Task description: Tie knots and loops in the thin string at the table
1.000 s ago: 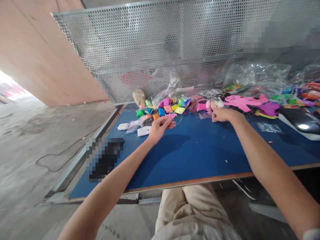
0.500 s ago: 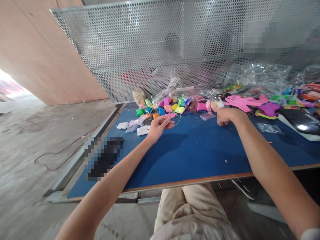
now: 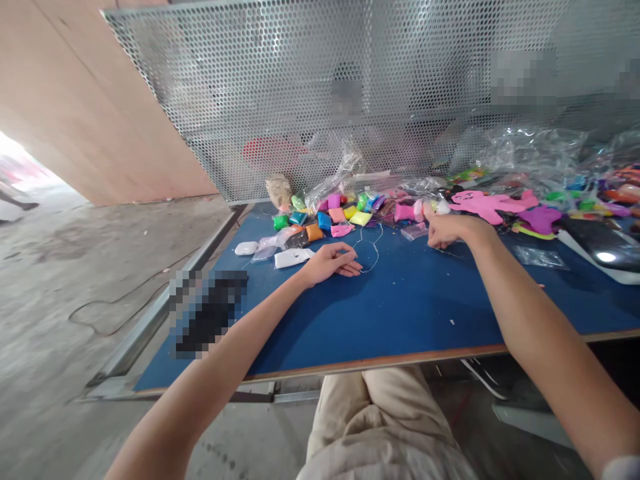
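Note:
My left hand (image 3: pixel 334 262) rests low over the blue tabletop, its fingers curled together. A thin white thread (image 3: pixel 376 260) leaves its fingertips and loops across the table toward the coloured packets. My right hand (image 3: pixel 447 231) is closed in a pinch farther right, beside a small clear plastic bag (image 3: pixel 414 231). A fine line shows under its fingers; whether it is thread or a needle I cannot tell. Behind the hands lie small soft packets, among them a yellow packet (image 3: pixel 361 218), an orange packet (image 3: pixel 315 232) and a pink packet (image 3: pixel 342 230).
A perforated metal panel (image 3: pixel 300 87) stands along the back of the blue table (image 3: pixel 380 320). At the right are a pink figure-shaped cutout (image 3: pixel 487 205), a purple piece (image 3: pixel 540 219) and a dark, shiny device (image 3: pixel 603 243). White pieces (image 3: pixel 293 258) lie left of my left hand.
My left hand has come nearer to me and slightly right, exposing the pink packet and more of the looped thread. My right hand has shifted slightly left, and a fine line now shows beneath it.

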`<state>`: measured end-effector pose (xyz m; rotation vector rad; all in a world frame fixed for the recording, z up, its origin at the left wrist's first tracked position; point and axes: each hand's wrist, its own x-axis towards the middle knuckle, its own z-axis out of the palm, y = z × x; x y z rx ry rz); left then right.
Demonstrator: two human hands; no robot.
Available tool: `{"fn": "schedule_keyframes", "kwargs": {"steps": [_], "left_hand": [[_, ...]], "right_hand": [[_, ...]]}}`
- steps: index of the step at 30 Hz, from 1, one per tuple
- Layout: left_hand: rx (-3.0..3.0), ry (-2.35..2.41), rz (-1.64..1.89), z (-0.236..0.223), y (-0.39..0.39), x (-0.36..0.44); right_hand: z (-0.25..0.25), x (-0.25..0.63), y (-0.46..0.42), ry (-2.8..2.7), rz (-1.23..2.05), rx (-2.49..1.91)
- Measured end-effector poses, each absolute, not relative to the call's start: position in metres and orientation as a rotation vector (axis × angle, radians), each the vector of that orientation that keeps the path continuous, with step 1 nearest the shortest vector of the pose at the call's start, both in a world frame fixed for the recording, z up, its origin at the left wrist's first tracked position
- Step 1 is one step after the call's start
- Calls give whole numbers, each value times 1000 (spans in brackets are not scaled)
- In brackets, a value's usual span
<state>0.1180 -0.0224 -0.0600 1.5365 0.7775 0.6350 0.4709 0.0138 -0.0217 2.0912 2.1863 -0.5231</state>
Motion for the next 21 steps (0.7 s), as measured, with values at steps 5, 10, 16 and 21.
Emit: {"fn": "schedule_keyframes", "kwargs": {"steps": [5,10,16,21], "left_hand": [[1574,787,549,-57,-25,121],[1669,848,496,-55,-27,123],[1774,924,404,-53,-32,121],[2264,992,579,-49,-35,117]], "right_hand": [[-21,471,19,2124,-616,1976],[-22,469,22,2250,-529,1837],[-17,462,15,2405,-545,1801],[-24,460,21,2559,-505,1784]]}}
